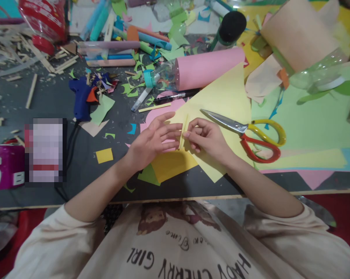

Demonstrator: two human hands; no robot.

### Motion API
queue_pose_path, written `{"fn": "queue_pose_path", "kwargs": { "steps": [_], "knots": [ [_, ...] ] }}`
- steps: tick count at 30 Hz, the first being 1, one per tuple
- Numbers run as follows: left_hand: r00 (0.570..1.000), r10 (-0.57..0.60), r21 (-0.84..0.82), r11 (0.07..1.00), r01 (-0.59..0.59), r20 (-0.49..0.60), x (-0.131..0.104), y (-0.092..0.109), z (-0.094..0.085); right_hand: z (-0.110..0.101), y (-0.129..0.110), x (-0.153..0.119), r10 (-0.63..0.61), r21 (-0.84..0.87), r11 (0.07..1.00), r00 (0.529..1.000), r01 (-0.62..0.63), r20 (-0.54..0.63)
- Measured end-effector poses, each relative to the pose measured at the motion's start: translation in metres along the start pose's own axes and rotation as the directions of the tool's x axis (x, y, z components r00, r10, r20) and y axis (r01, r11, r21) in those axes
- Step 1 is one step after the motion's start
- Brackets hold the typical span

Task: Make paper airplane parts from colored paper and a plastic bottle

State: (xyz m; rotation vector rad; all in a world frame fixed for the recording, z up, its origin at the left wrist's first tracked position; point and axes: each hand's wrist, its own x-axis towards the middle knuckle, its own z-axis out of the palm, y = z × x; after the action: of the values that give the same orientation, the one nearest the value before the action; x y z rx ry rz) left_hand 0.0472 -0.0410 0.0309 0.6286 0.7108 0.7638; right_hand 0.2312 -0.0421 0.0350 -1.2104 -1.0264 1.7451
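Note:
My right hand [205,137] pinches a thin yellow paper strip [184,130] between thumb and fingers. Palm up and fingers spread, my left hand [159,139] has its fingertips beside the strip and holds nothing else. Beneath the hands lie a large pale yellow sheet [224,97], a darker yellow piece [175,164] and pink paper [153,118]. Scissors [244,131] with yellow and red handles rest on the pale sheet, right of my right hand. Another narrow yellow strip [154,108] lies behind my left hand.
A pink-wrapped bottle [209,69] and a black pen [177,96] lie behind the hands. At left are a blue glue gun [81,99], a blurred-out rectangle [47,149] and a purple box [7,166]. Markers, scraps and sticks cover the back; green sheets [317,120] lie right.

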Motion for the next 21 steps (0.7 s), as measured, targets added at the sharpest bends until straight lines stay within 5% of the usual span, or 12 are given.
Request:
{"fn": "queue_pose_path", "kwargs": {
  "steps": [21],
  "knots": [
    [1.000,-0.009,-0.033,0.999,0.009,0.003,0.0014,0.0006,-0.0004,-0.0026,0.0033,0.0023,0.011,0.057,0.998,0.999,-0.013,0.043]
  ]
}}
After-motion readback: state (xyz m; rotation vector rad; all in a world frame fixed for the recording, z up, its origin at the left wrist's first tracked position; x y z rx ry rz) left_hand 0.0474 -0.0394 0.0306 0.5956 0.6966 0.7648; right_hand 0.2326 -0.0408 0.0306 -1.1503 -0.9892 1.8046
